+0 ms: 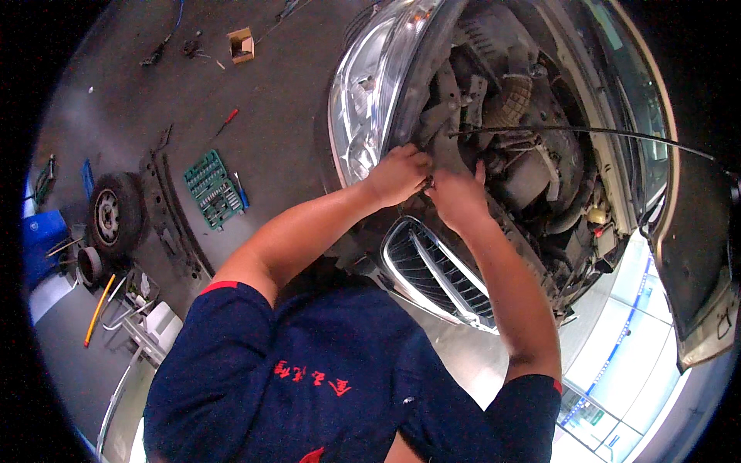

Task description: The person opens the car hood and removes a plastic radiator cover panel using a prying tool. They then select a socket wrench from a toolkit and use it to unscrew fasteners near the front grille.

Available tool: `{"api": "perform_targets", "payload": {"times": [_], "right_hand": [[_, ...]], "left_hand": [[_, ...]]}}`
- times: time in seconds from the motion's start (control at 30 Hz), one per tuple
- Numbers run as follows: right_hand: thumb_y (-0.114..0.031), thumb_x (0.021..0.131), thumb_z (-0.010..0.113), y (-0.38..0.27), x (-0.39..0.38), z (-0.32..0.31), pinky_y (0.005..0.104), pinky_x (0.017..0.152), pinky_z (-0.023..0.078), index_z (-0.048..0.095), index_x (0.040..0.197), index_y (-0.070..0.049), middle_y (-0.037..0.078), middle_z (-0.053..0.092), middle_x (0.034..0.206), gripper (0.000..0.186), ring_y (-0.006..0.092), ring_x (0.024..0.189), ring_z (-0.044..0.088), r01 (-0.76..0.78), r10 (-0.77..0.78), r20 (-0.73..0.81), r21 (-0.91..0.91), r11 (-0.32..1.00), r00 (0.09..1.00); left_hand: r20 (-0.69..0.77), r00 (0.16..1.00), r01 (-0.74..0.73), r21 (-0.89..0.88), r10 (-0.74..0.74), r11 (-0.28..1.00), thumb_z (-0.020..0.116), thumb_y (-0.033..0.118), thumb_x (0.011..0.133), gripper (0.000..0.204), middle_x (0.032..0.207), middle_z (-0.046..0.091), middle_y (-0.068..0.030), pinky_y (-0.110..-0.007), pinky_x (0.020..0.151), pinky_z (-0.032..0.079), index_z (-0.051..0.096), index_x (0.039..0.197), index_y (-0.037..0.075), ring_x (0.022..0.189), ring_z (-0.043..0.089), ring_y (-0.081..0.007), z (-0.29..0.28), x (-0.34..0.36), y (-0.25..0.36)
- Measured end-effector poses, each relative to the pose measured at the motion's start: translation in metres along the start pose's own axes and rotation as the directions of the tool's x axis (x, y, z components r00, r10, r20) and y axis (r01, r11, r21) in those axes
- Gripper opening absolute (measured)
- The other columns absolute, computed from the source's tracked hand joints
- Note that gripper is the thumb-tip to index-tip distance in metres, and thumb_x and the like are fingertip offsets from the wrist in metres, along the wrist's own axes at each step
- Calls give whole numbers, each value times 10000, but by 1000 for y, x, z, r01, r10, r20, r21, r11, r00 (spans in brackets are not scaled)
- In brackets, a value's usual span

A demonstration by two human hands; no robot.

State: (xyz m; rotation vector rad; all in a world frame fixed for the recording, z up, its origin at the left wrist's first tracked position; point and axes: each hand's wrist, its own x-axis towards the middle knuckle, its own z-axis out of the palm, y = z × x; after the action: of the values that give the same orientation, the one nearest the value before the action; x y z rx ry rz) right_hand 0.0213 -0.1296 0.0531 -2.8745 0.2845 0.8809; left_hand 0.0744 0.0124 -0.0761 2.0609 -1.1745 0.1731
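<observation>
My left hand is curled at the inner lower edge of a car's headlamp, its fingertips close to a dark bracket in the open engine bay. My right hand is just right of and slightly below it, thumb and fingers bent at the same spot, one finger raised. What the fingertips hold there is too small and hidden to make out. A chrome grille lies below my hands, and a thin black rod crosses the bay above them.
On the floor to the left are a green socket set, red screwdriver, blue-handled tool, cardboard box, wheel, long dark car part, blue bin and yellow bar. The raised hood is at right.
</observation>
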Motion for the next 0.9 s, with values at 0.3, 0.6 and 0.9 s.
{"api": "perform_targets", "payload": {"times": [0.3,0.6,0.9], "right_hand": [[-285,946,622,-5,2,2,663,1159,266,666,1072,-81,130,677,1066,244,327,1132,612,-57,57,-8,66,996,998],[-165,904,594,12,19,27,699,1180,184,685,1072,-96,112,709,1034,204,286,1134,609,50,-32,-196,86,995,980],[-233,934,593,6,15,23,542,1070,437,676,1066,-46,195,729,1030,243,379,1098,651,-43,47,-124,38,998,991]], "left_hand": [[-16,1000,-23,95,24,995,729,269,789,310,1135,668,-49,-410,923,498,715,1015,58,1099,584,-274,5,-2,1],[-24,999,-29,76,31,997,706,251,799,275,1137,680,-58,-424,935,493,713,1004,68,1083,603,-281,12,3,-2],[-40,999,2,-4,-2,1000,730,238,770,324,1155,680,-77,-424,967,485,713,1043,65,1094,608,-292,8,5,0]]}}
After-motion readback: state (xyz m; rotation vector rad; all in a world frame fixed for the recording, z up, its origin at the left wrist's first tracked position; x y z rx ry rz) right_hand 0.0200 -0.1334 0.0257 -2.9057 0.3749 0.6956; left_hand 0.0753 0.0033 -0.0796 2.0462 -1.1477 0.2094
